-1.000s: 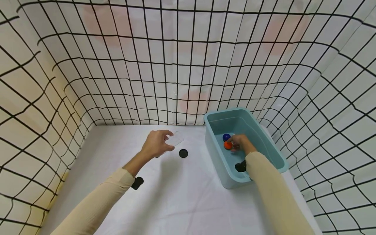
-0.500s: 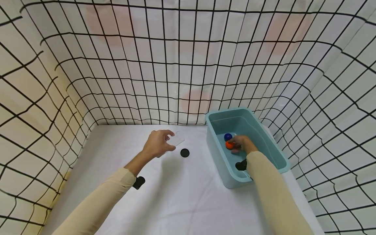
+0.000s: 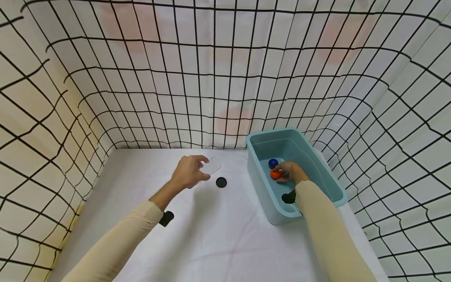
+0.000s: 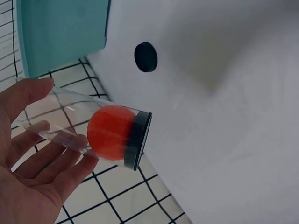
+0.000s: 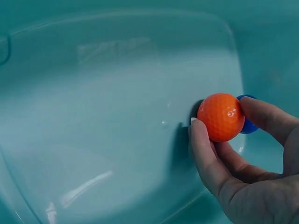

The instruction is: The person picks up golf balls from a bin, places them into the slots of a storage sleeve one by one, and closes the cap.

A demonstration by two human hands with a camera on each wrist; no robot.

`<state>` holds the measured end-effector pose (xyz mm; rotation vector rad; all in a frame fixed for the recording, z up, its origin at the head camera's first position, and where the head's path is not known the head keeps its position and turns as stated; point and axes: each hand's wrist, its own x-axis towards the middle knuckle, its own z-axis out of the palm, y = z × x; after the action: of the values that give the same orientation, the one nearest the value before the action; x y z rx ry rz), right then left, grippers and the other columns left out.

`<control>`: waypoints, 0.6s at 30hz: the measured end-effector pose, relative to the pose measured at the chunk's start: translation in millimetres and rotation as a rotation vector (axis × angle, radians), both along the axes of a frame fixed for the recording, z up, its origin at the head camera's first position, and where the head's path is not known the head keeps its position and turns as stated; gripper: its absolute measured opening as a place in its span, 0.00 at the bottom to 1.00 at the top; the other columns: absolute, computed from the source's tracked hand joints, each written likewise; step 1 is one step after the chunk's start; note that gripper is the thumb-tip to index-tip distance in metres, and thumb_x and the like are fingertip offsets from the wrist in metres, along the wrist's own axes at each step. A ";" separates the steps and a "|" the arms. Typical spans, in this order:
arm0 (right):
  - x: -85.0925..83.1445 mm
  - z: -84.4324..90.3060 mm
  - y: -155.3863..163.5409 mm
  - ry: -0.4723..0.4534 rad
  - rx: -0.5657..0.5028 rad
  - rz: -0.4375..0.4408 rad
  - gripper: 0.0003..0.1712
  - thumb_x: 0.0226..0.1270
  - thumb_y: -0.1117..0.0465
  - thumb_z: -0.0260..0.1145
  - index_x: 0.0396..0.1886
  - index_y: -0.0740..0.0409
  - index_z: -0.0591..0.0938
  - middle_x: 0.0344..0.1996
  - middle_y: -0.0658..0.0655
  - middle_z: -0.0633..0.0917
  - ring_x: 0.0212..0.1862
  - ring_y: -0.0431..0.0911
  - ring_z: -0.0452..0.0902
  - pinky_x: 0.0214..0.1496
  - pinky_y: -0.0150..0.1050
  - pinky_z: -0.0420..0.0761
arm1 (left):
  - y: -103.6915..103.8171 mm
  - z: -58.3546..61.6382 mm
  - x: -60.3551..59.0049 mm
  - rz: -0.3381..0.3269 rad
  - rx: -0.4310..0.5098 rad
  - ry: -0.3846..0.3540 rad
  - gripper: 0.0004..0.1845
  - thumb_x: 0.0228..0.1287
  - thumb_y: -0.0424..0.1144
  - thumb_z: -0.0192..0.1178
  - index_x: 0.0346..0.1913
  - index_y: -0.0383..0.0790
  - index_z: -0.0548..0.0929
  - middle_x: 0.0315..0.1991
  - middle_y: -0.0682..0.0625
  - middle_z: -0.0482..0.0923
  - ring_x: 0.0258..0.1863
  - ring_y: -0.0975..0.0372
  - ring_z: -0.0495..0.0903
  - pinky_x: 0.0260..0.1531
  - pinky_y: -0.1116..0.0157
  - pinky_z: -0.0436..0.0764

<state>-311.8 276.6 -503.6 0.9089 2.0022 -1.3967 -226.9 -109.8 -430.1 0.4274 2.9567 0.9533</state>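
My left hand holds a clear plastic tube between thumb and fingers, above the table. In the left wrist view a red-orange ball sits inside the tube against a black end cap. Down in the blue-green bin, my right hand pinches an orange golf ball between thumb and fingers. A blue ball lies right beside the orange one, partly hidden behind it in the right wrist view. A round black cap lies on the table, just right of my left hand.
The blue-green bin stands at the right of the white-covered table. Black wire grid panels rise at the back and both sides. One dark object lies by my left sleeve; another dark thing shows near my right wrist.
Both hands stay nearly where they were, the left with the tube and the right at the orange golf ball. The whole view has shifted slightly.
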 end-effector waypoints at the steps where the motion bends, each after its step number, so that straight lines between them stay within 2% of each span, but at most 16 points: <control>1: 0.3 0.5 0.2 -0.001 0.000 -0.001 0.30 0.72 0.61 0.65 0.69 0.66 0.68 0.57 0.66 0.73 0.44 0.54 0.86 0.60 0.42 0.81 | 0.2 -0.1 0.0 -0.002 -0.002 -0.001 0.25 0.51 0.41 0.76 0.54 0.40 0.87 0.43 0.40 0.89 0.40 0.52 0.88 0.35 0.59 0.86; 8: -0.4 7.8 1.2 0.007 -0.021 -0.026 0.33 0.70 0.62 0.66 0.71 0.64 0.66 0.62 0.66 0.72 0.41 0.52 0.86 0.59 0.41 0.82 | 2.1 1.0 -0.1 0.001 -0.017 0.001 0.25 0.51 0.41 0.76 0.55 0.40 0.86 0.44 0.41 0.89 0.41 0.52 0.88 0.36 0.58 0.86; 13: -1.2 17.7 6.9 0.019 -0.066 0.026 0.34 0.73 0.59 0.63 0.74 0.63 0.65 0.68 0.66 0.70 0.39 0.48 0.87 0.55 0.37 0.83 | 4.0 3.0 -0.2 0.003 -0.014 -0.002 0.25 0.52 0.41 0.76 0.55 0.40 0.86 0.44 0.40 0.89 0.42 0.51 0.88 0.37 0.57 0.86; 18: 2.8 36.5 12.8 0.064 -0.098 0.091 0.33 0.75 0.58 0.62 0.74 0.63 0.65 0.63 0.65 0.71 0.35 0.44 0.85 0.51 0.33 0.84 | 7.3 3.9 -1.1 -0.008 -0.014 -0.003 0.25 0.52 0.41 0.76 0.55 0.40 0.86 0.44 0.40 0.89 0.42 0.52 0.88 0.37 0.58 0.86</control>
<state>-309.0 289.4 -467.1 0.7298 1.9769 -1.4748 -227.9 -102.5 -426.2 0.4360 2.9548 0.9309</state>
